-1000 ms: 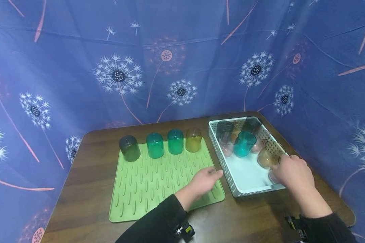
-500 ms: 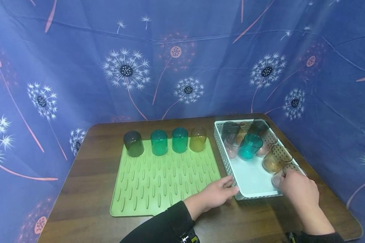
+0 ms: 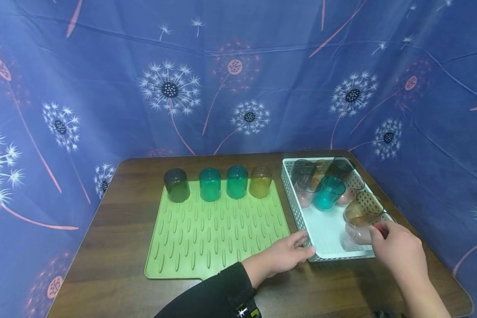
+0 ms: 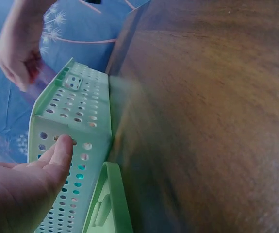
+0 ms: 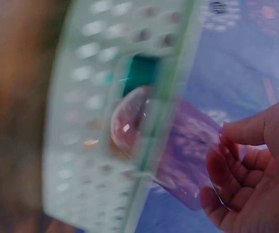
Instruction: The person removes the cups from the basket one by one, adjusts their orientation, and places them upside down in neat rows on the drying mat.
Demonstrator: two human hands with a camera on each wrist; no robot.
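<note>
My right hand [image 3: 401,249] pinches a clear pink cup [image 3: 357,233] by its rim. That cup hangs tilted over the near right part of the white perforated basket [image 3: 329,236]; in the right wrist view the pink cup [image 5: 190,150] shows its rounded bottom toward the basket wall. With fingers extended, my left hand [image 3: 282,256] touches the basket's near left side, its fingertips on the holed wall in the left wrist view. Just behind the held cup stands an amber cup [image 3: 359,207]. A teal cup [image 3: 328,194] and several grey, pink and amber cups fill the basket's far end.
A green ribbed mat [image 3: 218,234] lies left of the basket. Along its far edge, upside down, stand a dark grey cup [image 3: 177,185], two teal-green cups and a yellow cup [image 3: 260,182]. A blue patterned cloth [image 3: 282,79] hangs behind the wooden table [image 3: 115,221].
My right hand has raised and tilted the pink cup from the basket's near right corner, bringing its bottom leftward. My left hand has moved right from over the mat to the basket's side.
</note>
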